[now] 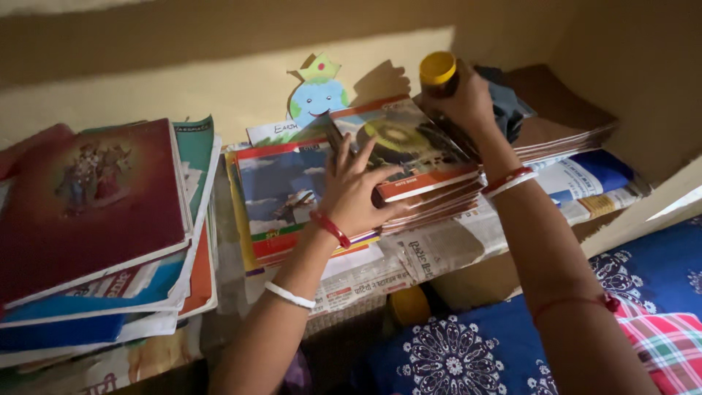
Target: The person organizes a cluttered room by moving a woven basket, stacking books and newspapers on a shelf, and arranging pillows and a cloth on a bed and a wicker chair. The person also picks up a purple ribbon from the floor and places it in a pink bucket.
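Observation:
My left hand (355,189) lies flat with fingers spread on a stack of thin notebooks (417,150), touching the top one, which has a picture cover with a red lower band. My right hand (468,99) is raised behind that stack and closed around a dark bottle with a yellow cap (437,72). Both wrists carry red and white bangles. A second notebook pile with a sky picture (281,186) lies just left of my left hand.
A tall stack of books with a dark red cover (91,194) fills the left of the shelf. Newspaper (446,245) lines the shelf. A brown pile and dark cloth (556,121) sit at the right. A paper globe cutout (316,95) hangs on the wall. Blue patterned bedding (468,351) lies below.

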